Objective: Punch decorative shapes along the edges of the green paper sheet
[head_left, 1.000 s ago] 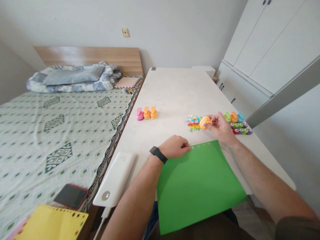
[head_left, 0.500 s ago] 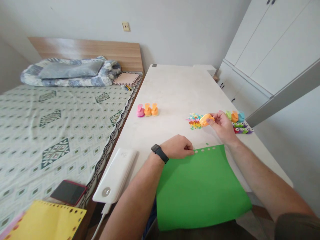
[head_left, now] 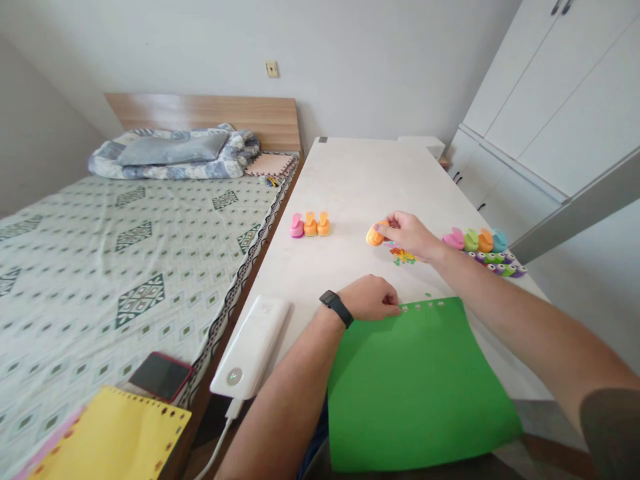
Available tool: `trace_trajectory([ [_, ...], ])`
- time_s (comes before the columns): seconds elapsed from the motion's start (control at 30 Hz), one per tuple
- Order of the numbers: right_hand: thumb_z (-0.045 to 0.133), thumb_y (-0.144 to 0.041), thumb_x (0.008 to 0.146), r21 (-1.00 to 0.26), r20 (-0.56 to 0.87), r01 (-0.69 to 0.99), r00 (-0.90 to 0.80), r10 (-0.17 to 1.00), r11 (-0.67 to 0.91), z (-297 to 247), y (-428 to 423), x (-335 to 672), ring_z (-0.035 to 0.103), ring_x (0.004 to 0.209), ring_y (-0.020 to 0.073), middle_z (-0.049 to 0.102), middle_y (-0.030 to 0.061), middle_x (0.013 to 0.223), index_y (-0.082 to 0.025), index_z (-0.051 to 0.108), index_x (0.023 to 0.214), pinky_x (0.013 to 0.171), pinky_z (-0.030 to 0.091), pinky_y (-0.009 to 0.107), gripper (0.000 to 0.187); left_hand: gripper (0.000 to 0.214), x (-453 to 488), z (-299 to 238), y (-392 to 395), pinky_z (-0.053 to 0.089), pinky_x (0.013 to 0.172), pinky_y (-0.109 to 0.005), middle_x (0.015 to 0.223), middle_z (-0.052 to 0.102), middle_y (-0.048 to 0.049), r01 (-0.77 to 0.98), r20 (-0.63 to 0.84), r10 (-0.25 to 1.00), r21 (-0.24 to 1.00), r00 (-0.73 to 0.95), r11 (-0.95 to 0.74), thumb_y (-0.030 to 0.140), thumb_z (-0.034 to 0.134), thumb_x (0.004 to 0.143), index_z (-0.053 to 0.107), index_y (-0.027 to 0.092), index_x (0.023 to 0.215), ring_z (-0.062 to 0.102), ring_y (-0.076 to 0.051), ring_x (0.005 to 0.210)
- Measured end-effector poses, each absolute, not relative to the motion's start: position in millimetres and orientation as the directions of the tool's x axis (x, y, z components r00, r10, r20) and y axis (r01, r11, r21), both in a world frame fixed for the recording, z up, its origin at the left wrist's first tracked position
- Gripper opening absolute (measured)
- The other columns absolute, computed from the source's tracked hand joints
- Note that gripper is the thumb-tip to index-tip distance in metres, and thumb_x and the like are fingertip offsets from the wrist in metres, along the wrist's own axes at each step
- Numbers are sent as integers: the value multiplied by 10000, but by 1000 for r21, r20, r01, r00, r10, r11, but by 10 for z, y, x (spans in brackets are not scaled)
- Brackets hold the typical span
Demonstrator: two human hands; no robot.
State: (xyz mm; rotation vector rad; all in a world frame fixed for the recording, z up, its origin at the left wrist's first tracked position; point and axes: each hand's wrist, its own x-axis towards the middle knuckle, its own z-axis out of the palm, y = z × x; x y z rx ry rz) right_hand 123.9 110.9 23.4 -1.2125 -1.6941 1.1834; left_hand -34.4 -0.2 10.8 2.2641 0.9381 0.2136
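My right hand (head_left: pixel 410 235) is closed on an orange paper punch (head_left: pixel 375 235), held just above the white table (head_left: pixel 350 180), left of a small heap of coloured paper cut-outs (head_left: pixel 403 256). My left hand (head_left: pixel 373 298), with a black watch on the wrist, pinches the top left corner of a green paper sheet (head_left: pixel 420 380) that has a row of punched holes along its far edge. One pink and two orange punches (head_left: pixel 310 225) stand in a row further left.
Several more punches (head_left: pixel 477 240) line the table's right side, with a row of small purple and green ones (head_left: pixel 500 263) in front. A white power bank (head_left: pixel 250 347) lies at the table's left edge. A bed holds a phone (head_left: pixel 160 377) and yellow punched paper (head_left: pixel 110 440).
My right hand has carried the orange punch leftward, past the heap of cut-outs toward the three punches. My left hand has stayed on the green sheet's corner.
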Motion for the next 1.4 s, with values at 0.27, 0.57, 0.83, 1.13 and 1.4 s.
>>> trace_trajectory([
  [0.27,774,-385,825,-823,-44,555,-281,959,125,35,1678,370,569,713,160,635,14,756,-210,551,796,646,430,276,285,224,-353,69,13,457,676,-229,861,784,-31,583,-110,676,618,728,-528,359,658,884,799,186,906,657,-132,717],
  [0.57,771,-439,817,-807,-56,583,-235,970,95,-81,1851,-26,533,720,154,612,10,710,-198,588,789,671,399,273,304,236,-353,43,24,462,675,-249,875,784,-41,582,-102,676,611,729,-536,383,665,881,799,193,919,663,-146,727],
  [0.83,738,-443,867,-849,1,508,-270,963,144,238,1666,487,606,792,173,684,60,891,-195,636,910,708,518,311,272,215,-344,22,31,467,668,-249,844,780,-39,580,-91,684,618,724,-531,357,670,868,801,187,876,660,-146,707],
  [1.13,686,-576,889,-895,-43,429,-359,932,124,371,905,1947,711,825,212,757,92,938,-205,672,973,666,567,334,380,212,-351,53,15,443,640,-233,826,775,-36,576,-89,692,635,716,-515,341,652,872,792,181,882,647,-134,689],
  [1.4,593,-673,907,-869,-314,488,-427,848,-76,136,355,2505,752,795,232,776,103,906,-196,691,944,590,558,318,488,208,-328,109,2,409,609,-227,780,755,-20,588,-118,685,629,719,-508,337,641,878,773,179,846,617,-121,648],
])
